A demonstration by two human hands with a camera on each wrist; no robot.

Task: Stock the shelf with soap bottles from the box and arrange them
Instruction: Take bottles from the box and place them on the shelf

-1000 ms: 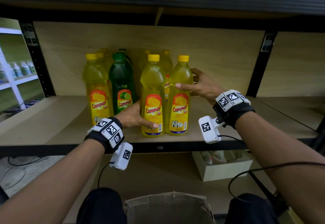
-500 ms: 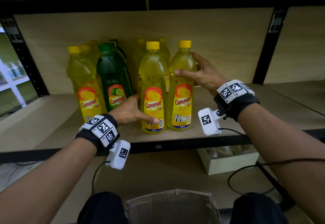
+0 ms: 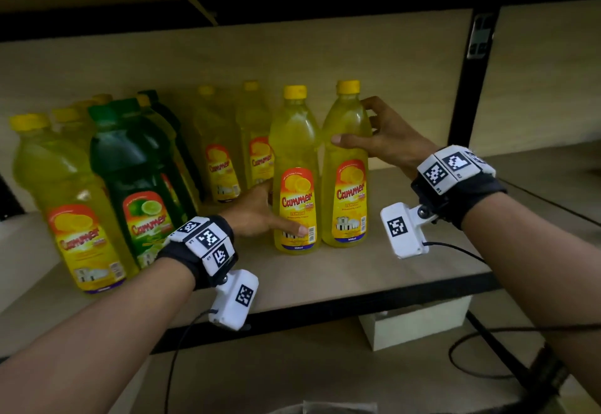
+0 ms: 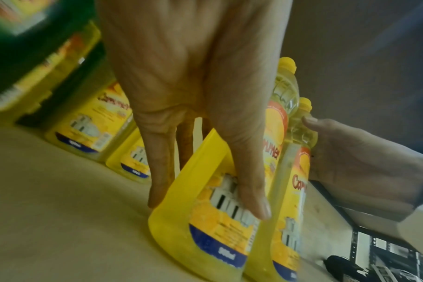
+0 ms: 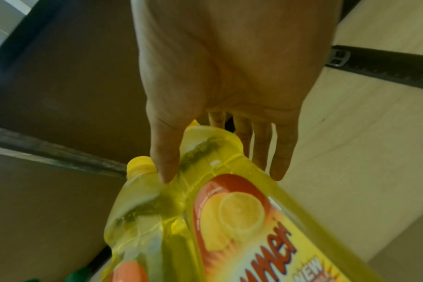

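Shelf point(image 3: 374, 280), front row: two yellow bottles stood upright, side by side and touching. Left hand point(image 3: 257, 215) gripped the left bottle point(image 3: 294, 166) low at its label, thumb across the front, fingers behind. Right hand point(image 3: 383, 140) clasped the right bottle point(image 3: 346, 153) at its shoulder, thumb in front, fingers wrapped round the back. Further left: green bottle point(image 3: 140, 169) and more yellow ones. Below: white box point(image 3: 419, 326).
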